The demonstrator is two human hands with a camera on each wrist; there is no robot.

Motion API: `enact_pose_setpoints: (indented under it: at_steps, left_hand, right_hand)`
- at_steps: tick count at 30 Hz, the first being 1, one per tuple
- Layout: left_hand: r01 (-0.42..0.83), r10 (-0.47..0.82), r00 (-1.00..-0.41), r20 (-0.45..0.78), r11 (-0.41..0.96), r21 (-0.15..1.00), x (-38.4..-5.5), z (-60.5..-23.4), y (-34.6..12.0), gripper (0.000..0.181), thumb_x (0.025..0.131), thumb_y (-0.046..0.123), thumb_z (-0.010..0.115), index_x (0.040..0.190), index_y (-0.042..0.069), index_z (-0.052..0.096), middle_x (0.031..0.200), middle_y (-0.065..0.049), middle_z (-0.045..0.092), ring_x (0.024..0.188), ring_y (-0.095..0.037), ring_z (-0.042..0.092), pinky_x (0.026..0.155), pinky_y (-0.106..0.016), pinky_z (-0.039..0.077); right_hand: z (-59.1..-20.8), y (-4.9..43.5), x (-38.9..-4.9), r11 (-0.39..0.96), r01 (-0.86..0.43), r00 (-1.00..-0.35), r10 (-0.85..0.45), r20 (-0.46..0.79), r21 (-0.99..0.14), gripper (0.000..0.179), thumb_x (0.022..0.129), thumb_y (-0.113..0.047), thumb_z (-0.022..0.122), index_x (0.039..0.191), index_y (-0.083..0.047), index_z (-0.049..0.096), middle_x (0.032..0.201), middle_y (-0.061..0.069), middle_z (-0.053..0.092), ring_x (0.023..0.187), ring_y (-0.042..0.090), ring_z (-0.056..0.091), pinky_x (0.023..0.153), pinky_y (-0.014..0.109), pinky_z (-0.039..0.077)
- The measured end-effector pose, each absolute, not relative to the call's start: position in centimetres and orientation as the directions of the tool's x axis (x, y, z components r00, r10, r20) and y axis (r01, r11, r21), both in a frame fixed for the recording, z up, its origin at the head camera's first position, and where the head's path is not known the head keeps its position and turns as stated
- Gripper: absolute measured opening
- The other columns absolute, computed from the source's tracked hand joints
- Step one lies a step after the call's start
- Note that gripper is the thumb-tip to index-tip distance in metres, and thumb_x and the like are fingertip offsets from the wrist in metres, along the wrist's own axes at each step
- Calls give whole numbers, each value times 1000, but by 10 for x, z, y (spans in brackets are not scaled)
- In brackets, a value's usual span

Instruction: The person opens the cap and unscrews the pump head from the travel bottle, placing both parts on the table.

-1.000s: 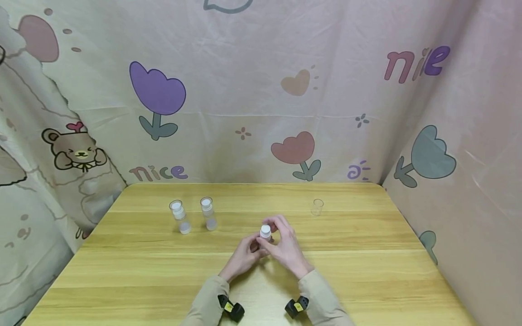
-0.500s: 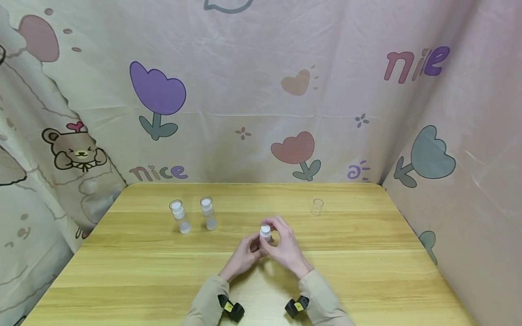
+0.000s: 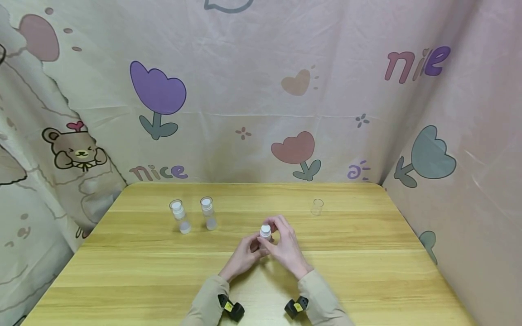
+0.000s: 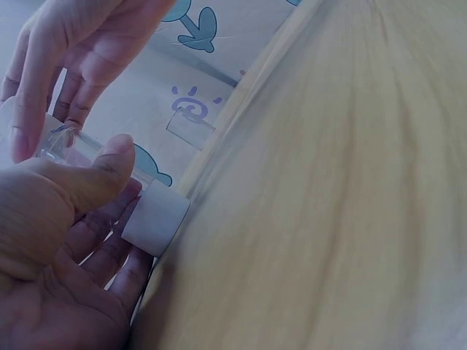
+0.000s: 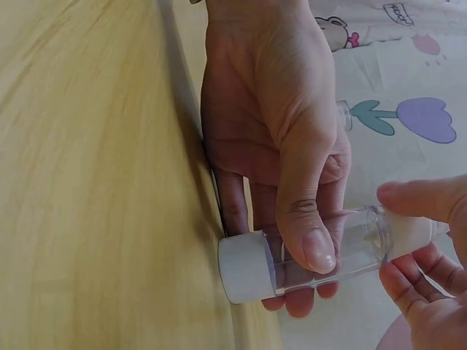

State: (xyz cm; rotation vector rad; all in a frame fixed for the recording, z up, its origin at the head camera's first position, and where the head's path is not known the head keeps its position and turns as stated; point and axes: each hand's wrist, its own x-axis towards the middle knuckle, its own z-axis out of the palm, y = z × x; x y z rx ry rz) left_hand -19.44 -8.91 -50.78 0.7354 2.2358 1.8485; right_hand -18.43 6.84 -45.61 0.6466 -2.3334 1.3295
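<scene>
A small clear pump bottle with a white base stands upright between the two hands, close over the table. The left hand grips its clear body, thumb on one side and fingers behind, as the right wrist view shows. At the top, the right hand pinches the white collar with thumb and fingertips. The bottle's white top shows above the fingers in the head view. A clear cap stands by itself at the back right, apart from both hands.
Two similar bottles, one nearer the left edge and one beside it, stand at the back left with clear caps over white tops. The wooden table ends at a patterned cloth backdrop. Both sleeved wrists carry black cameras.
The right thumb shifts slightly at the collar, inward and then back. The bottle, the left hand and the other things keep their places.
</scene>
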Motion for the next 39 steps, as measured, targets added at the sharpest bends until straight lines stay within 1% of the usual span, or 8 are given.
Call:
enact_pose_setpoints:
  at_steps: [5, 9, 14, 20, 24, 31, 33, 39]
  left_hand:
    - [266, 447, -875, 184, 128, 955, -194, -507, -89, 47, 93, -2, 63, 137, -12, 51, 133, -31, 62, 129, -45, 57, 113, -44, 47]
    - [262, 443, -877, 186, 117, 958, -193, -507, -88, 46, 93, -5, 62, 136, -13, 51, 133, -32, 61, 128, -45, 57, 112, -44, 48]
    - [270, 445, -875, 191, 119, 956, -193, -508, -89, 44, 93, -3, 63, 135, -12, 53, 133, -31, 62, 128, -44, 58, 112, -43, 49]
    - [272, 451, -873, 187, 132, 953, -194, -508, -89, 45, 94, 1, 65, 136, -10, 53, 132, -29, 63, 129, -43, 58, 112, -43, 48]
    - [274, 454, -871, 188, 131, 953, -194, -507, -89, 47, 94, 2, 65, 138, -11, 51, 133, -30, 62, 129, -44, 57, 113, -44, 47]
    - [261, 442, -878, 183, 121, 958, -194, -508, -89, 48, 93, -4, 63, 138, -13, 49, 132, -32, 62, 128, -46, 57, 112, -42, 48]
    - [257, 440, -879, 183, 114, 960, -194, -508, -89, 47, 92, -6, 62, 137, -14, 50, 132, -32, 62, 128, -46, 57, 111, -40, 50]
    - [265, 441, -878, 187, 123, 956, -194, -508, -89, 45, 93, -4, 64, 136, -12, 52, 130, -30, 64, 127, -44, 59, 111, -38, 51]
  right_hand:
    - [-456, 70, -185, 434, -591, -804, -255, 537, -680, 41, 77, 4, 79, 114, -5, 64, 105, 5, 65, 95, 19, 64, 88, 40, 58]
    - [-456, 71, -185, 428, -569, -822, -275, 499, -702, 43, 78, 1, 79, 117, -4, 62, 110, 5, 65, 101, 20, 63, 94, 47, 56]
    - [-456, 70, -184, 470, -518, -854, -230, 467, -715, 47, 75, -6, 86, 115, -9, 62, 107, 2, 62, 96, 13, 58, 89, 41, 55]
    - [-456, 68, -183, 479, -543, -833, -200, 516, -690, 45, 74, -3, 86, 111, -9, 62, 103, 1, 61, 90, 12, 57, 81, 35, 56]
    - [-455, 69, -183, 472, -561, -822, -220, 526, -679, 43, 75, 1, 83, 112, -8, 63, 103, 1, 62, 90, 14, 58, 83, 34, 56]
    - [-455, 71, -183, 433, -566, -824, -265, 501, -701, 44, 77, 4, 78, 117, -6, 62, 108, 3, 64, 97, 18, 62, 91, 45, 55]
    - [-455, 71, -183, 435, -561, -827, -261, 498, -704, 46, 77, 2, 79, 118, -7, 62, 109, 3, 63, 97, 18, 61, 91, 44, 55]
    - [-456, 69, -183, 476, -551, -829, -222, 513, -685, 47, 74, -3, 86, 114, -9, 62, 106, 1, 62, 93, 14, 59, 85, 34, 54]
